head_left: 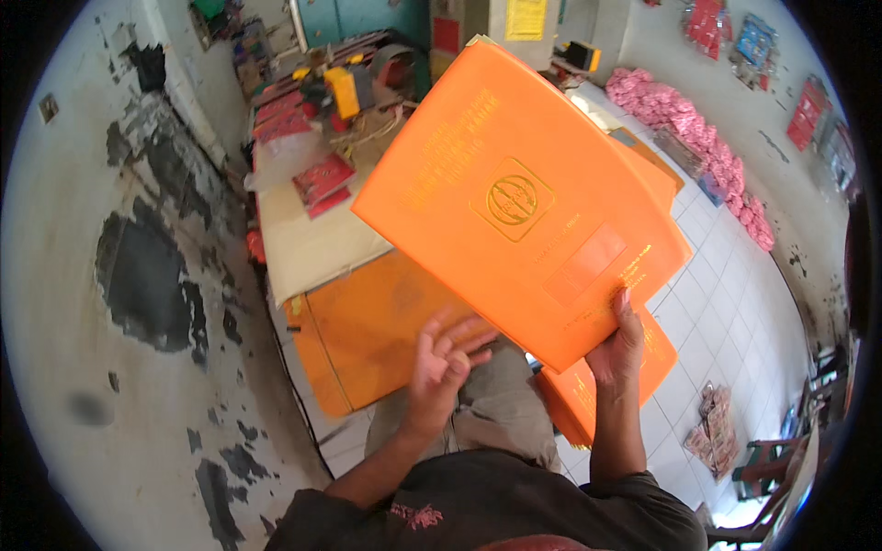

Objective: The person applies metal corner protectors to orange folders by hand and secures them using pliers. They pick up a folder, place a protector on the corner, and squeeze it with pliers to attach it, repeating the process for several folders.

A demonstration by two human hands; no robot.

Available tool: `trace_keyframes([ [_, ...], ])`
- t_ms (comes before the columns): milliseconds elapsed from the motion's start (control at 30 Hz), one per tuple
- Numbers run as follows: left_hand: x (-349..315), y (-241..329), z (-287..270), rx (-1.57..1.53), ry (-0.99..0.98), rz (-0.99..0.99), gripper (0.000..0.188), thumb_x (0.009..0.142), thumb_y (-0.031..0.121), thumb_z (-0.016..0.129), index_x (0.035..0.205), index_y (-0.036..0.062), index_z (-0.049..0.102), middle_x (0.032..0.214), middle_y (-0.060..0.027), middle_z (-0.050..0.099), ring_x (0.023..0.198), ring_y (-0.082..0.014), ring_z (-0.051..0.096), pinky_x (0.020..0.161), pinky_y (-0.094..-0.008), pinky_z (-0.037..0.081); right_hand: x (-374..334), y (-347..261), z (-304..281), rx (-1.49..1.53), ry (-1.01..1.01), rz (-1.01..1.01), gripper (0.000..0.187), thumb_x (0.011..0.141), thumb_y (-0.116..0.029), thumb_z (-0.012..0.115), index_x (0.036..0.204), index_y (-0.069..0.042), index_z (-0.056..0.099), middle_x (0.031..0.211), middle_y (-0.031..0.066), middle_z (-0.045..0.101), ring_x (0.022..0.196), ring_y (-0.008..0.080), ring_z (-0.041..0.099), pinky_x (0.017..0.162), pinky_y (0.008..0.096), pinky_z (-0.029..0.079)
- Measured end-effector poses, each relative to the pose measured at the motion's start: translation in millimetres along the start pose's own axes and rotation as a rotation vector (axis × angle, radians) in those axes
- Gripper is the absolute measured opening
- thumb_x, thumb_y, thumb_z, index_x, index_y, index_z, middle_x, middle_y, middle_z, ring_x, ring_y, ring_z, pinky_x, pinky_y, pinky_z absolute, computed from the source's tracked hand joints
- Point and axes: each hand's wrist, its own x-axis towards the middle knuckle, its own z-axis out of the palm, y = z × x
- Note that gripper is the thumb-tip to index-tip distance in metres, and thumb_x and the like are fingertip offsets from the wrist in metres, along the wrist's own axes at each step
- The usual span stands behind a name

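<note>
A glossy orange rectangular plastic-looking folder [528,216] is slanting above the grey-trousered lap [496,404]; its cover is showing gold lettering, a round gold emblem [512,200] within a rounded frame and a darker rectangular panel [585,264]; the right hand [618,344] is gripping its near edge, thumb on top; the left hand [443,363] is hovering open near its left edge; more orange folders [571,404] are lying stacked beneath.

Pale left wall [55,275], peeling in dark grey patches [142,285]; white tiled floor [707,340]; pale right wall [735,119]; teal panel [367,20] at back.
</note>
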Motion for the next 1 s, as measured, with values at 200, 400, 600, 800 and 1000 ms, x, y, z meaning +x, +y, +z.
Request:
trace_keyframes([
  [200, -17.4, 21.0, -20.7, -0.018, 0.401, 0.193, 0.077, 0.119, 0.026, 0.061, 0.178, 0.0032, 0.017, 0.169, -0.0194, 0.051, 0.153, -0.0306, 0.056, 0.124, -0.0505, 0.048, -39.6, 57.4, 21.0, 0.030, 0.053, 0.266, 0.065, 0.116, -0.036, 0.068, 0.167, -0.003, 0.044, 0.166, 0.0175, 0.056, 0.152, 0.0378, 0.057, 0.125, 0.0593, 0.050],
  [400, -27.8, 38.9, -34.3, 0.113, 0.716, 0.258, 0.060, 0.118, 0.007, 0.054, 0.174, 0.0005, 0.033, 0.162, -0.0146, 0.058, 0.146, -0.0256, 0.061, 0.121, -0.0442, 0.052, -77.0, 93.1, 45.3, 0.093, 0.070, 0.620, 0.060, 0.114, -0.020, 0.068, 0.167, -0.007, 0.042, 0.166, 0.0143, 0.054, 0.154, 0.0354, 0.054, 0.127, 0.0581, 0.048],
  [600, -10.6, 84.2, -78.4, 0.234, 0.757, 0.208, 0.055, 0.115, 0.004, 0.056, 0.168, -0.0050, 0.045, 0.155, -0.0177, 0.064, 0.137, -0.0256, 0.069, 0.114, -0.0413, 0.059, -85.4, 107.2, 58.2, -0.027, -0.195, 0.659, 0.049, 0.110, -0.016, 0.075, 0.154, -0.002, 0.059, 0.148, 0.0107, 0.071, 0.138, 0.0252, 0.069, 0.118, 0.0448, 0.055],
  [800, 12.7, 124.2, -164.1, 0.316, 0.617, -0.004, 0.050, 0.115, 0.005, 0.057, 0.163, -0.0074, 0.050, 0.146, -0.0169, 0.071, 0.127, -0.0245, 0.075, 0.108, -0.0379, 0.063, -74.0, 126.3, 58.0, -0.189, -0.571, 0.842, 0.049, 0.118, -0.034, 0.069, 0.151, 0.001, 0.063, 0.145, 0.0147, 0.074, 0.126, 0.0244, 0.077, 0.103, 0.0398, 0.064],
  [1000, 29.7, 130.3, -190.0, 0.357, 0.563, -0.132, 0.049, 0.114, 0.004, 0.059, 0.161, -0.0107, 0.050, 0.144, -0.0189, 0.072, 0.126, -0.0233, 0.075, 0.106, -0.0356, 0.063, -72.5, 142.9, 58.8, -0.244, -0.665, 0.902, 0.054, 0.122, -0.045, 0.056, 0.152, 0.000, 0.063, 0.137, 0.0152, 0.079, 0.114, 0.0232, 0.081, 0.090, 0.0352, 0.067],
])
